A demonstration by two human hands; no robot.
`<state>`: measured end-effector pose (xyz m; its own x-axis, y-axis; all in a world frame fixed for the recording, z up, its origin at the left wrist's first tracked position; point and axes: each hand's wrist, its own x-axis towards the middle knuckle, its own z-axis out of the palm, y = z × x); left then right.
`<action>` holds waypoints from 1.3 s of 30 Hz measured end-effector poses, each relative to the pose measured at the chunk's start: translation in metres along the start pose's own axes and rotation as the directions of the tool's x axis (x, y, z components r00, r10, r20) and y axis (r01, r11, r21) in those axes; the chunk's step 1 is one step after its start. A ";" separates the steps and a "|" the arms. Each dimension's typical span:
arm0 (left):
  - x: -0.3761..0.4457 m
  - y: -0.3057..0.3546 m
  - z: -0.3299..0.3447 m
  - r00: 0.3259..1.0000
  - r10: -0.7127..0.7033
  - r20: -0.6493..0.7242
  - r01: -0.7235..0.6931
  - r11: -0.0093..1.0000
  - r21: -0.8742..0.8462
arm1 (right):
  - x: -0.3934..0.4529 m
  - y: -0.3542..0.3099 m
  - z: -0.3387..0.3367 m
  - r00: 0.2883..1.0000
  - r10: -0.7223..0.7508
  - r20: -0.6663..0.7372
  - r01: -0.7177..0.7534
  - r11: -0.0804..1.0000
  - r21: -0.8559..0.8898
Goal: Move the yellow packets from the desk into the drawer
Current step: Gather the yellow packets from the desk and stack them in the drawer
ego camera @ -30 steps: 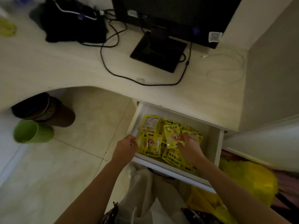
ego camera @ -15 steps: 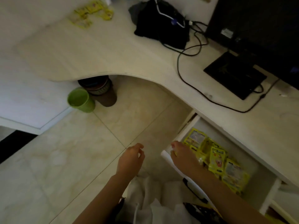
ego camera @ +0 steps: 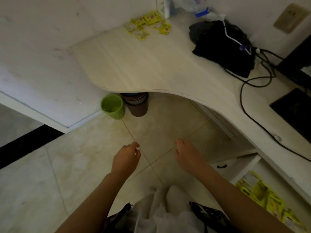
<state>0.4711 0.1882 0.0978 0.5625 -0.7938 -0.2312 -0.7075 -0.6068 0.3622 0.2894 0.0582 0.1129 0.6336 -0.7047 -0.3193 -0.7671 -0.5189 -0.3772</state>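
Packets (ego camera: 146,25): scattered at far tabletop (ego camera: 151,64) corner, more in drawer (ego camera: 249,163); left hand (ego camera: 125,159) and right hand (ego camera: 187,156) loosely curled, empty; risk: long reach, slippery packets dropping to floor.

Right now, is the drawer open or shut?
Open. The drawer is pulled out from under the desk, and yellow packets show inside.

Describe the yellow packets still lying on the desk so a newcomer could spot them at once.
Start at the pale curved desk and follow it to its far corner by the wall. There, left of the black bag, lies a loose scatter of yellow packets. They are the only bright yellow things on the desktop.
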 end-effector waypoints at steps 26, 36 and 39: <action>0.358 -0.004 -0.115 0.989 -0.111 -0.096 0.103 0.991 -0.087 | 0.379 -0.053 -0.146 0.988 -0.152 -0.012 0.149 0.981 -0.128; 0.493 -0.021 -0.156 1.000 0.023 -0.021 -0.023 1.000 -0.001 | 0.490 -0.066 -0.176 0.998 -0.039 -0.051 0.035 0.996 -0.087; 0.532 -0.024 -0.166 0.996 0.082 0.020 -0.083 0.996 0.027 | 0.518 -0.068 -0.185 0.998 0.001 -0.065 -0.005 0.998 -0.066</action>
<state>0.8580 -0.2126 0.1160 0.4935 -0.8418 -0.2187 -0.7632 -0.5397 0.3552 0.6514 -0.3614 0.1338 0.6254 -0.7350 -0.2622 -0.7752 -0.5464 -0.3171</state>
